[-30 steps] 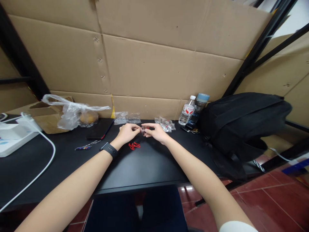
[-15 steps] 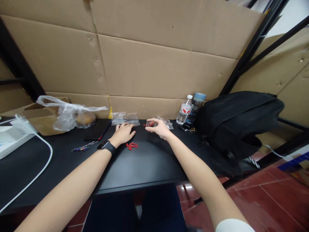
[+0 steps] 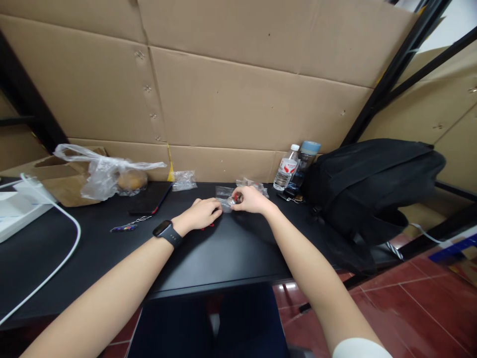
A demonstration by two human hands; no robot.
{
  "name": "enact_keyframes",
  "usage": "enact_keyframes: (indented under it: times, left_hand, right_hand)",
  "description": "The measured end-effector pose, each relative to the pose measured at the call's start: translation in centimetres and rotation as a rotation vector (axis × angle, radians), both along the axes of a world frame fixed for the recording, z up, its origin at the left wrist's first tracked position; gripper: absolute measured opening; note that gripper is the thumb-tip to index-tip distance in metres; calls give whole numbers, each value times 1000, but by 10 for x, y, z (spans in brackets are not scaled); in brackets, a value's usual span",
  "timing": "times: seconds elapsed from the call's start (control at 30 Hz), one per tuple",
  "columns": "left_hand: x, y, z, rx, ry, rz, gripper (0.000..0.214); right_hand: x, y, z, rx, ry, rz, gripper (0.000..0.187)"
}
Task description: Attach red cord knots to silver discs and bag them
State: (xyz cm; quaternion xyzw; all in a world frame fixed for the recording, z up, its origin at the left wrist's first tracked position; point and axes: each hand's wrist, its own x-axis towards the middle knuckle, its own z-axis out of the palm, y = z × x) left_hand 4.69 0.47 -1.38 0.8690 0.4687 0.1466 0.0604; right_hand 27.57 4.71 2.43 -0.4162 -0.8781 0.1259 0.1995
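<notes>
My left hand [image 3: 201,214], with a dark watch [image 3: 164,229] on its wrist, has its fingers closed at the left edge of a small clear plastic bag [image 3: 223,191]. A small clear round piece [image 3: 231,201] with red showing by it is pinched in my right hand [image 3: 251,200], right against the bag. I cannot tell whether the piece is inside the bag or in front of it. Red cord [image 3: 208,226] lies on the black table [image 3: 223,258], mostly hidden under my left hand.
More clear bags lie behind, one at the left [image 3: 184,180] and some at the right [image 3: 264,189]. A water bottle [image 3: 285,169], a blue-lidded bottle [image 3: 303,164] and a black backpack [image 3: 357,194] stand right. A phone [image 3: 151,200], a keychain [image 3: 124,228] and a white cable [image 3: 74,248] are left.
My left hand has moved right, taking a clear bag from the back toward my right hand and covering the red cord. My right hand has come slightly nearer with the round piece.
</notes>
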Motion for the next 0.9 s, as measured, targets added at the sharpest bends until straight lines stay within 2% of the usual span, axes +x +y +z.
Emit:
enact_keyframes:
  times: [0.13, 0.37, 0.6, 0.73, 0.9]
  left_hand:
    - [5, -8, 3, -17, 19, -87, 37]
    - [6, -9, -3, -3, 63, -67, 38]
    - [0, -9, 5, -76, 28, -146, 37]
    - [-4, -8, 7, -96, 4, -137, 38]
    - [-6, -7, 7, -121, 51, -68, 37]
  right_hand:
    - [4, -4, 6, -81, -85, 66, 27]
    - [5, -3, 4, -127, -140, 87, 28]
    - [4, -1, 2, -150, -144, 83, 23]
    - [6, 2, 2, -97, -173, 80, 22]
    - [8, 2, 4, -108, -142, 77, 21]
